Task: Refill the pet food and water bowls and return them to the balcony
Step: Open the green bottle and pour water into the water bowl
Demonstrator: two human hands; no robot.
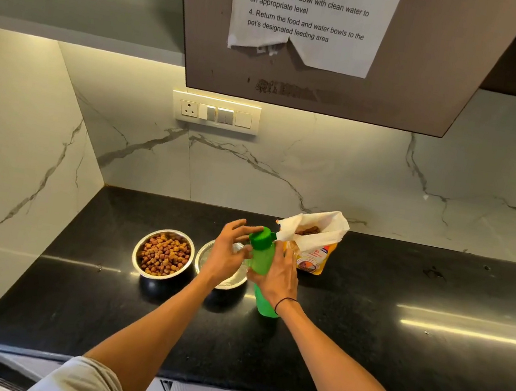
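Right hand [274, 276]: wrapped round the middle of the green bottle [261, 257], fingers curled on its body, holding it upright with its base on or just above the desk [394, 349]; contact at the base is hidden by the wrist.
Left hand [227, 256]: fingers spread and loosely bent, fingertips at the side of the bottle cap [261, 236]; it reaches toward the cap and does not clearly grip it yet.
Bottle axis: long axis roughly vertical, leaning slightly away from the person, cap uppermost and farthest from the right wrist.
Cap relative to hands: directly above the right hand's grip, just right of the left hand's fingertips; the left hand is the nearer free hand to turn it.
Water bowl [207, 254]: steel, directly beneath the left hand and just left of the bottle; mostly covered, so its water level cannot be told.
Food bowl [163, 254]: further left of the left hand, beside the water bowl, already heaped with kibble.
Food bag [313, 240]: open, just behind and right of the right hand, close to the bottle.
Step in hand: likely uncapping the bottle to pour water.
What the move turns on: the bottle must tip leftward, toward the left hand's side, so its mouth comes over the water bowl; the pour path is short.
Risk: the food bag close behind could be nudged as the bottle tilts.
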